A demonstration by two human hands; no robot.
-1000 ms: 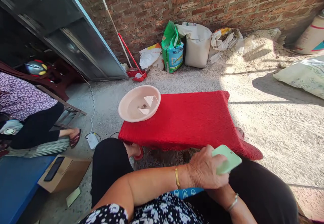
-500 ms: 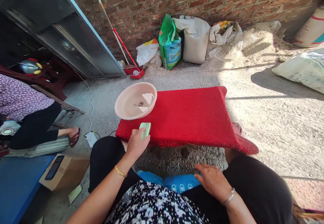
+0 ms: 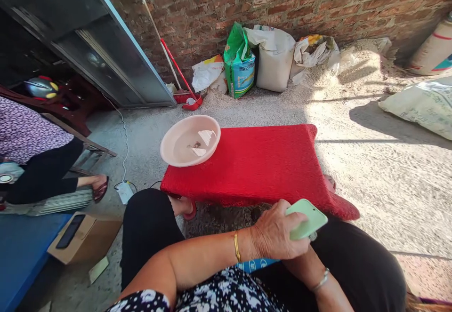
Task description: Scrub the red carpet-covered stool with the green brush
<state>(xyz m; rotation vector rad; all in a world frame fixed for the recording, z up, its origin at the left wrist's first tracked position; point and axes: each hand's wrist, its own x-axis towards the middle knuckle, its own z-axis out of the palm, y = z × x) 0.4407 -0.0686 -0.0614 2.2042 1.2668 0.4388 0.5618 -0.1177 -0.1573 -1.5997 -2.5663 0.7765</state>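
My left hand [image 3: 280, 229] has its fingers around a flat, pale green brush [image 3: 306, 219] with rounded corners and a small hole near one end. Its underside is mostly hidden. My left hand crosses in front of my right hand [image 3: 298, 262], covering its fingers, so its grip does not show. Both are over my lap, by the near right edge of a bench covered with red cloth [image 3: 261, 161]. On the bench's left end stands a pale pink basin [image 3: 167, 149] of water, with small dark bits and bright reflections inside.
A seated person [image 3: 31, 133] is at the left, near a cardboard box [image 3: 88, 239] and a blue surface [image 3: 24, 255]. Several sacks [image 3: 275, 62] line the brick wall [image 3: 282, 1]. A red dustpan [image 3: 192, 104] lies by the metal door [image 3: 120, 62]. A white cable [image 3: 125, 147] runs along the floor.
My left hand has swung right with the brush, from beside the basin to above my right hand. The right hand's fingers were visible and have become covered. Basin and red cloth stay put.
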